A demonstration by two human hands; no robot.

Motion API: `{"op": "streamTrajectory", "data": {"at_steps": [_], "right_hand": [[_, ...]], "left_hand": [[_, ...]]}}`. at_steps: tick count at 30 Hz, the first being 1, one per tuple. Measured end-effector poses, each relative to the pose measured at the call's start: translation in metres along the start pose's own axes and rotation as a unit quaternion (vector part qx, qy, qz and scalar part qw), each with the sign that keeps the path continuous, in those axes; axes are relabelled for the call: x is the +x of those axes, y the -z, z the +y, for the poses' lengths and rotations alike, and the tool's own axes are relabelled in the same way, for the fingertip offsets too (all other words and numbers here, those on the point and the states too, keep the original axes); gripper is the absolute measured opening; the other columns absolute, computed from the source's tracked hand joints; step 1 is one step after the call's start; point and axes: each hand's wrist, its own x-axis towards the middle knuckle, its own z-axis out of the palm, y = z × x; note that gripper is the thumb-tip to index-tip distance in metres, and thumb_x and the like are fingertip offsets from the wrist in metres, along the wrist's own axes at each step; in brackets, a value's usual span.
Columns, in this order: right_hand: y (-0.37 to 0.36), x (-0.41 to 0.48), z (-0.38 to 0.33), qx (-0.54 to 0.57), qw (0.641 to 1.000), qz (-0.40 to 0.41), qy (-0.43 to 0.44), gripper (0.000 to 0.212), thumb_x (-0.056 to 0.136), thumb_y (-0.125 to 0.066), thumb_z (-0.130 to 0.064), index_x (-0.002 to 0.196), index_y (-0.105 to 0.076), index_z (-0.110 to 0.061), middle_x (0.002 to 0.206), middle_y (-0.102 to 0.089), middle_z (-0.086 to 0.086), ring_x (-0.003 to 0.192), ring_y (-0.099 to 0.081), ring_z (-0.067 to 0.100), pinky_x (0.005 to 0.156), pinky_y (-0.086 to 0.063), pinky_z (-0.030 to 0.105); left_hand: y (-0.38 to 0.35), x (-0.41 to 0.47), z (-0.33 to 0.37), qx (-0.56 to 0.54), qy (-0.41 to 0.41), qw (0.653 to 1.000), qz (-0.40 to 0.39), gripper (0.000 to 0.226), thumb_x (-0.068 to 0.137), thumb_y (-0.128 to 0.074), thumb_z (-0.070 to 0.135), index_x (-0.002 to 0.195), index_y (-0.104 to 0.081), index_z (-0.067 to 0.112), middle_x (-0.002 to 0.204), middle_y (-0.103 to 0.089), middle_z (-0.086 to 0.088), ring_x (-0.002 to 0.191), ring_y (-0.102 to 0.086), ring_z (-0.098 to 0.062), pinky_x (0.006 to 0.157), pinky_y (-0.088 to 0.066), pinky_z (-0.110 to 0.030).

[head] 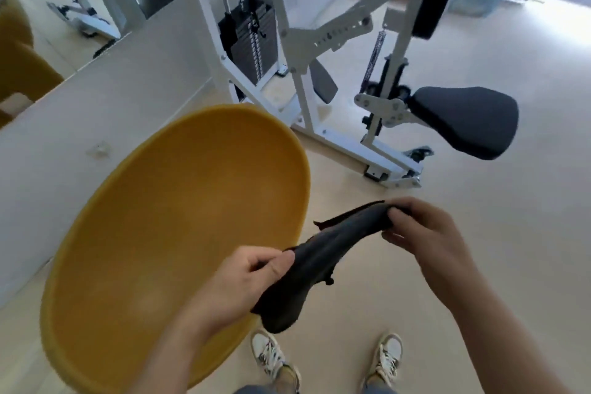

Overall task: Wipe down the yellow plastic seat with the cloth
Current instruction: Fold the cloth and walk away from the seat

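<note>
2 hands, left point(246, 278) and right point(422, 230), each gripping an end of the dark cloth point(319, 262), just right of the yellow seat point(166, 217).

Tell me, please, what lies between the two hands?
In the head view, only the dark cloth stretches from the left hand to the right hand.

The yellow seat point(166, 233) lies bare and open from above. A white wall point(80, 125) borders its left side. The weight machine point(319, 73) stands near, beyond its far rim.
</note>
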Motion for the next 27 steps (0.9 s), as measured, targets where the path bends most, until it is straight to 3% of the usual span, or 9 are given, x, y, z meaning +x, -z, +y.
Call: {"op": "streamTrajectory", "data": {"at_steps": [3,6,9,11,14,17,21,24,27], "right_hand": [[0.059,-0.014,-0.023,0.128,0.991,-0.043,0.014,0.016,0.083,-0.062,-0.012,0.075,-0.075,-0.017,0.085,-0.072,0.006,0.085,-0.067,0.022,0.074,-0.052,0.031],[0.120,-0.024,-0.035,0.082,0.991,-0.065,0.078,0.015,0.086,-0.064,-0.006,0.081,-0.075,-0.016,0.083,-0.074,0.005,0.084,-0.070,0.020,0.077,-0.053,0.030],[0.186,-0.029,-0.040,0.091,0.982,-0.133,0.100,0.029,0.089,-0.059,0.006,0.106,-0.069,-0.015,0.090,-0.074,0.012,0.088,-0.071,0.027,0.075,-0.054,0.029],[0.232,-0.027,-0.041,0.122,0.974,-0.159,0.101,0.035,0.087,-0.058,0.002,0.115,-0.067,-0.018,0.094,-0.074,0.014,0.091,-0.070,0.030,0.077,-0.054,0.031],[0.300,-0.015,-0.039,0.188,0.966,-0.156,0.086,0.037,0.083,-0.054,-0.003,0.114,-0.068,-0.016,0.098,-0.073,0.011,0.094,-0.067,0.027,0.077,-0.053,0.033],[0.368,0.005,-0.034,0.280,0.949,-0.121,0.077,0.036,0.080,-0.053,0.001,0.109,-0.070,-0.014,0.099,-0.069,0.013,0.092,-0.065,0.025,0.075,-0.053,0.034],[0.460,0.038,-0.031,0.339,0.938,-0.007,0.074,0.024,0.077,-0.062,-0.003,0.098,-0.069,-0.013,0.093,-0.068,0.008,0.087,-0.062,0.021,0.080,-0.050,0.035],[0.523,0.071,-0.030,0.270,0.954,0.099,0.079,0.009,0.083,-0.062,-0.014,0.089,-0.069,-0.016,0.084,-0.068,0.004,0.083,-0.062,0.018,0.077,-0.047,0.033],[0.577,0.116,-0.027,0.075,0.980,0.174,0.060,0.015,0.093,-0.059,-0.011,0.096,-0.069,-0.022,0.081,-0.072,0.002,0.079,-0.064,0.011,0.074,-0.044,0.025]], "left_hand": [[-0.060,0.020,0.002,0.011,0.104,0.991,-0.088,0.044,0.097,-0.048,0.043,0.083,-0.059,0.004,0.060,-0.044,0.001,0.047,-0.042,-0.010,0.045,-0.035,-0.021],[-0.132,0.060,-0.004,0.038,0.169,0.983,-0.062,0.028,0.099,-0.047,0.038,0.110,-0.061,0.015,0.065,-0.053,0.000,0.046,-0.045,-0.012,0.043,-0.035,-0.023],[-0.214,0.104,0.011,0.033,0.132,0.990,-0.040,0.026,0.098,-0.050,0.032,0.121,-0.058,0.023,0.072,-0.057,-0.005,0.057,-0.051,-0.017,0.047,-0.040,-0.025],[-0.273,0.141,0.037,0.024,0.080,0.996,-0.034,0.028,0.094,-0.057,0.022,0.122,-0.060,0.019,0.095,-0.067,-0.003,0.082,-0.065,-0.017,0.069,-0.055,-0.029],[-0.356,0.181,0.095,-0.174,0.074,0.977,-0.101,0.033,0.072,-0.078,0.038,0.098,-0.071,0.018,0.095,-0.069,-0.007,0.083,-0.067,-0.014,0.077,-0.055,-0.028],[-0.415,0.207,0.141,-0.304,0.088,0.938,-0.143,0.041,0.069,-0.065,0.024,0.110,-0.067,0.018,0.106,-0.072,-0.008,0.098,-0.065,-0.024,0.088,-0.048,-0.038],[-0.463,0.244,0.179,-0.369,0.101,0.918,-0.103,0.028,0.068,-0.068,0.008,0.096,-0.068,0.011,0.088,-0.070,-0.007,0.085,-0.067,-0.020,0.081,-0.047,-0.034],[-0.484,0.280,0.205,-0.350,0.092,0.931,-0.055,0.021,0.089,-0.056,0.002,0.106,-0.067,0.006,0.099,-0.072,-0.011,0.087,-0.068,-0.023,0.076,-0.052,-0.034],[-0.494,0.317,0.239,-0.204,0.069,0.975,-0.059,0.016,0.089,-0.057,0.000,0.098,-0.069,0.006,0.096,-0.072,-0.019,0.084,-0.068,-0.027,0.074,-0.052,-0.037]]}}
